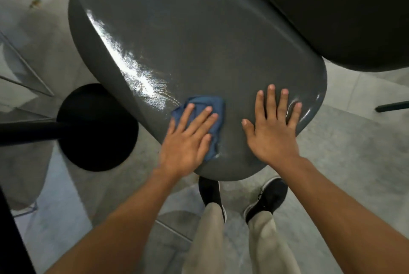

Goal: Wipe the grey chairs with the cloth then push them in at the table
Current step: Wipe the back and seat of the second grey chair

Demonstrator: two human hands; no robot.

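Grey tiled floor [345, 163] — black round base [97, 127] and two shoes [266, 198] on it.

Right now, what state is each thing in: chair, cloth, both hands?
grey chair: surface glossy, wet streaks beside the cloth, not yet pushed in
blue cloth: bunched, pressed flat on the chair
left hand: fingers straight, pressing the cloth down
right hand: flat, fingers spread, resting bare on the chair
black round base: standing on the floor, left of the chair
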